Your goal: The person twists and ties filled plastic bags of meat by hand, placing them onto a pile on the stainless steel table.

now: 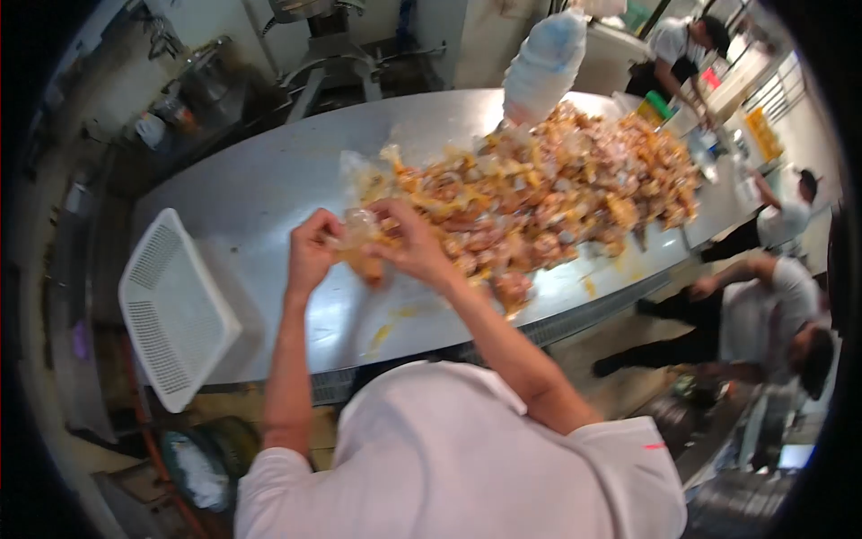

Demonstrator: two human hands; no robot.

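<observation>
My left hand [314, 249] is closed on the left edge of a clear plastic bag [360, 229], its fingers pinched together. On the bag's other side my right hand [410, 242] grips it too, thumb and fingers bent around the plastic. An orange-brown piece [366, 268] hangs just under the bag, blurred; whether it is inside cannot be made out. Right beside my right hand begins a large pile of raw meat pieces [557, 193], pink and yellow, some looking wrapped in clear plastic.
The pile lies on a steel table [269, 180]. A white perforated basket [180, 310] rests at the table's left edge. A stack of whitish plastic [545, 67] stands behind the pile. Several people in white shirts are at the right, one near a green-lidded container [658, 106].
</observation>
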